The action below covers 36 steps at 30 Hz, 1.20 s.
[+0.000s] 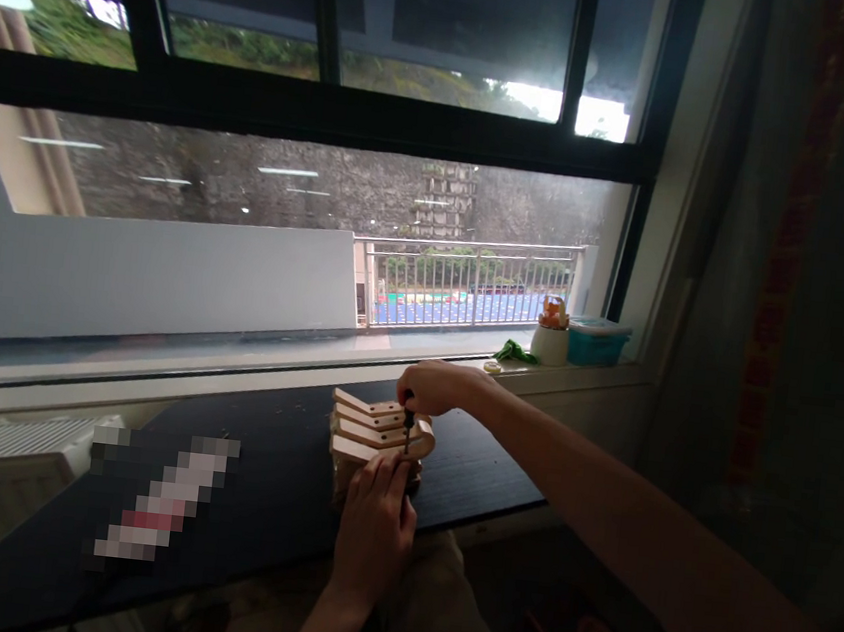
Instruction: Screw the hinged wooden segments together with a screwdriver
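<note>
A black-framed window [322, 115] spans the wall and admits dim daylight. Beneath it runs a pale sill [159, 374], with a white pot [550, 346] and a teal box [596, 342] at its right end. A dark tabletop [259, 500] adjoins the sill.

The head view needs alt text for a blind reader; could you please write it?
The right hand holds a small screwdriver upright over a stack of light wooden pieces, on which the left hand rests, on a dark table below a large window.

place: indoor room | cues: big window [329, 196]; dark desk [259, 500]; pot [550, 345] on sill [582, 373]
</note>
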Each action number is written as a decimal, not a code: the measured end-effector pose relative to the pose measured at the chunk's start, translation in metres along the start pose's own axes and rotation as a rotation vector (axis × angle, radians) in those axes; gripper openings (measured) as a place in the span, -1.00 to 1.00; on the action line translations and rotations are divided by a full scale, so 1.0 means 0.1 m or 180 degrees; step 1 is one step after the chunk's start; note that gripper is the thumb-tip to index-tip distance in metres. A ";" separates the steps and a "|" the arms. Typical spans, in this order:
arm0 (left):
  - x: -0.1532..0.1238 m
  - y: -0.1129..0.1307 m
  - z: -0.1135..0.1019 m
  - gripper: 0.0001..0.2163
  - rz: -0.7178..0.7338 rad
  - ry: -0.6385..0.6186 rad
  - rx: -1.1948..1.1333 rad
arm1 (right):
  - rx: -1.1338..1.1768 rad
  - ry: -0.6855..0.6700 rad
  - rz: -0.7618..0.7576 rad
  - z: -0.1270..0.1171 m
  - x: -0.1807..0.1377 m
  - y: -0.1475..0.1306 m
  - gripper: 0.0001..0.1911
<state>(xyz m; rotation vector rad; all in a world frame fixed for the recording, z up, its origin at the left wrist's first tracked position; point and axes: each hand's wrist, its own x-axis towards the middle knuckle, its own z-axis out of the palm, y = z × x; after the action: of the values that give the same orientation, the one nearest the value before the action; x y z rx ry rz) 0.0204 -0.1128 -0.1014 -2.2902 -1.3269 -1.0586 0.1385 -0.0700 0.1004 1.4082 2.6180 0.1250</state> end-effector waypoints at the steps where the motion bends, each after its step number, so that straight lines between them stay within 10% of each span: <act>1: 0.00 0.00 0.00 -0.57 0.0000 -0.0014 -0.0002 | 0.0000 0.0013 0.0019 0.01 0.01 0.00 -0.66; 36: 0.00 0.00 0.01 -0.57 0.0018 0.0015 0.0049 | 0.0135 0.0231 0.0087 0.07 0.08 0.09 -0.68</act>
<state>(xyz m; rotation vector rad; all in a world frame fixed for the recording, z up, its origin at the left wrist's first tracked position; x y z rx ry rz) 0.0208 -0.1124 -0.1019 -2.2777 -1.3213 -1.0479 0.1432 -0.0587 0.0939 1.4808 2.6754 0.1269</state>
